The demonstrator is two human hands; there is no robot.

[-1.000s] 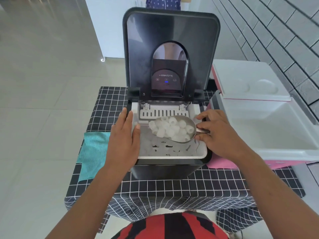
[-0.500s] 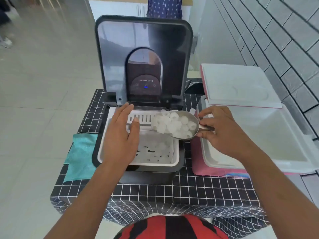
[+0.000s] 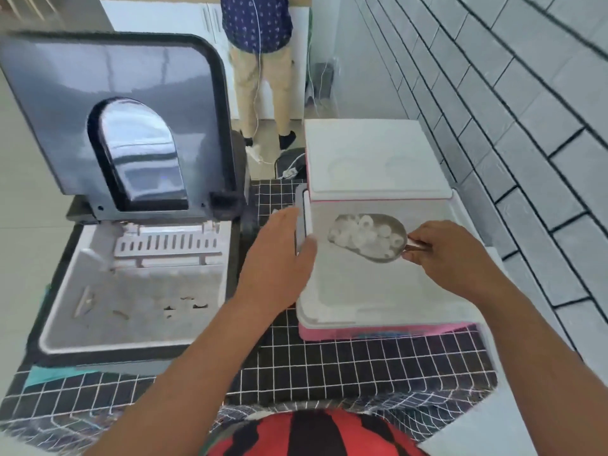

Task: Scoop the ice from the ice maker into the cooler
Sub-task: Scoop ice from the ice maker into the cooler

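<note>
A metal scoop (image 3: 371, 236) heaped with round ice pieces (image 3: 365, 233) hangs level over the open white inside of the pink cooler (image 3: 378, 330). My right hand (image 3: 450, 255) is shut on the scoop's handle at its right end. My left hand (image 3: 279, 258) rests with fingers apart against the cooler's left rim, holding nothing. The black ice maker (image 3: 131, 353) stands to the left with its lid (image 3: 65, 110) raised; its white basket (image 3: 138, 291) holds only a few scraps of ice.
The cooler's white lid (image 3: 378, 156) stands open at the back. A black checked cloth (image 3: 345, 363) covers the table, with a teal cloth (image 3: 46, 373) at the left. A person's legs (image 3: 263, 80) stand behind; a tiled wall (image 3: 510, 110) runs on the right.
My right hand has carried the filled scoop from above the ice maker's basket rightward over the cooler. My left hand has moved from the ice maker to the cooler's left rim.
</note>
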